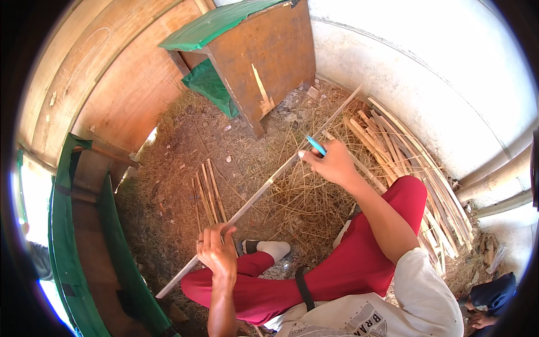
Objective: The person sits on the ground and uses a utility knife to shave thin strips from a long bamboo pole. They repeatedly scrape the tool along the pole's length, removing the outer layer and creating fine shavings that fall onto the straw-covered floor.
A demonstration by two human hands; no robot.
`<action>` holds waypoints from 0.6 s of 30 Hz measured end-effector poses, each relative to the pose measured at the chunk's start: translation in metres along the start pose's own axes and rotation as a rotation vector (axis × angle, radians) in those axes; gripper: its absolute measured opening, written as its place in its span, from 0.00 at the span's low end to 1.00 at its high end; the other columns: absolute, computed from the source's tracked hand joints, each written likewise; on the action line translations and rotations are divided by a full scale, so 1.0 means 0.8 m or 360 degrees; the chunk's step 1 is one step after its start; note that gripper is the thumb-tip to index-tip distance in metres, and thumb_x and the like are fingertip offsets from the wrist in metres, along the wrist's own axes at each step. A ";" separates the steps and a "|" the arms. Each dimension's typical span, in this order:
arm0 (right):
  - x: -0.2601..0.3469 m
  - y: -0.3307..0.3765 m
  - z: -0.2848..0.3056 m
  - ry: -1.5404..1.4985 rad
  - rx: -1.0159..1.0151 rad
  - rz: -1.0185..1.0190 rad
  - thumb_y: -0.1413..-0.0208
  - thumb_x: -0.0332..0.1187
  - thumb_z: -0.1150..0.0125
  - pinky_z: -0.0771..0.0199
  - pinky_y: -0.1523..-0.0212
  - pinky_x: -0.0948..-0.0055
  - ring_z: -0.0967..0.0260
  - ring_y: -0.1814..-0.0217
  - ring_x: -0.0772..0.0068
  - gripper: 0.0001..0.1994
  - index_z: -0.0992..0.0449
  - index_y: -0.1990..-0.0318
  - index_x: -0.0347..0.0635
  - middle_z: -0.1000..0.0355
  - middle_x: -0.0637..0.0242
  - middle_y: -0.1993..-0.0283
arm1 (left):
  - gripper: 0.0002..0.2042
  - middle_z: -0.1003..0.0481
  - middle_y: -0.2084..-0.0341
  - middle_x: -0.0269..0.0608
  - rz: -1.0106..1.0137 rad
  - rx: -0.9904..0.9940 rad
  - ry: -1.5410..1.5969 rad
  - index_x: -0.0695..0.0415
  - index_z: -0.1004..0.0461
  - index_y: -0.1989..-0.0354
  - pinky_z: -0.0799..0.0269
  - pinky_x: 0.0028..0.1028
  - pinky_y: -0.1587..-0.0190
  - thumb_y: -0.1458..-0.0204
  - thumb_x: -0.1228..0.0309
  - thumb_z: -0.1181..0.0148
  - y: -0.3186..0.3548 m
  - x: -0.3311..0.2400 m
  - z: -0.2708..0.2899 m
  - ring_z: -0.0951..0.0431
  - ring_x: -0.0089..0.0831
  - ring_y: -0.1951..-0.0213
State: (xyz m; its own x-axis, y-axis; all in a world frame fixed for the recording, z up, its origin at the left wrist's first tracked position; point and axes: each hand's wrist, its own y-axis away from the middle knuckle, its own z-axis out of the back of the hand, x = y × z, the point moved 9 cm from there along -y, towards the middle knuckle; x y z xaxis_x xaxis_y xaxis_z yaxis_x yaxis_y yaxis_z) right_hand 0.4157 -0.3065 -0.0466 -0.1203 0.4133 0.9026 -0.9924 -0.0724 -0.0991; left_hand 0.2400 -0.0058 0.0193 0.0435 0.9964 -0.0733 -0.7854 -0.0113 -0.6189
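A long, thin bamboo strip (247, 206) runs slantwise across my lap, from the lower left up toward the far wall. My left hand (218, 248) is closed round its nearer part, above my left knee. Farther up, my right hand (335, 164) is closed on a slim bright-blue tool (316, 146), whose blue end sticks out past the fingers. The right thumb lies at the strip's edge. Whether the tool has a blade cannot be seen, as the hand hides the rest.
Split bamboo strips (443, 196) lie heaped along the white wall at right. Several short strips (210, 191) rest on the dirt floor. Straw (303, 196) covers the ground before me. A wooden cabinet (269, 62) stands ahead, a green-edged shelf (78, 253) at left. Another person's hand (482, 320) shows lower right.
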 end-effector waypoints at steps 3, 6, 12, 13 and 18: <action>0.049 0.013 0.025 0.0586 -0.0327 0.0530 0.52 0.47 0.26 0.27 0.73 0.69 0.26 0.78 0.71 0.15 0.15 0.66 0.46 0.25 0.67 0.81 | 0.12 0.21 0.73 0.31 -0.0113 -0.0110 -0.0068 0.52 0.23 0.72 0.31 0.33 0.68 0.63 0.75 0.25 -0.011 0.014 0.009 0.23 0.32 0.71; 0.053 0.018 0.010 0.0697 -0.0233 0.0844 0.56 0.49 0.24 0.25 0.72 0.66 0.24 0.76 0.66 0.15 0.15 0.66 0.50 0.24 0.66 0.80 | 0.12 0.22 0.72 0.32 -0.0192 -0.0163 -0.0095 0.52 0.24 0.72 0.32 0.33 0.64 0.63 0.80 0.28 -0.031 0.012 0.022 0.24 0.33 0.70; 0.025 0.009 -0.035 0.0828 0.0340 0.0492 0.62 0.47 0.20 0.27 0.73 0.69 0.25 0.77 0.66 0.17 0.15 0.69 0.47 0.22 0.64 0.78 | 0.11 0.23 0.70 0.32 -0.0449 -0.0353 -0.0283 0.53 0.23 0.72 0.34 0.37 0.54 0.63 0.82 0.32 -0.079 -0.001 0.056 0.24 0.34 0.65; 0.020 0.007 -0.039 0.0725 0.0397 0.0419 0.62 0.47 0.20 0.27 0.72 0.68 0.25 0.78 0.65 0.17 0.15 0.70 0.46 0.22 0.64 0.78 | 0.16 0.23 0.61 0.33 -0.0412 -0.0210 -0.0275 0.52 0.22 0.61 0.39 0.41 0.45 0.62 0.78 0.29 -0.081 0.018 0.043 0.25 0.35 0.54; 0.016 0.000 -0.038 0.0356 0.0249 0.0207 0.64 0.46 0.18 0.28 0.72 0.69 0.27 0.79 0.68 0.20 0.15 0.70 0.41 0.23 0.62 0.79 | 0.45 0.51 0.32 0.53 -0.0085 -0.0641 -0.0484 0.52 0.40 0.33 0.53 0.54 0.35 0.63 0.74 0.21 -0.077 -0.006 0.060 0.51 0.51 0.31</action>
State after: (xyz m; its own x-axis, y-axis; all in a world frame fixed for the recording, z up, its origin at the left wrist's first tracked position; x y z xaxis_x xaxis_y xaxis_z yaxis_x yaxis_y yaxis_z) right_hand 0.4133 -0.2734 -0.0483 -0.2658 0.5800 0.7700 -0.9546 -0.2698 -0.1263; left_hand 0.2589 -0.0061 0.0955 -0.1518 0.9753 0.1604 -0.4836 0.0683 -0.8726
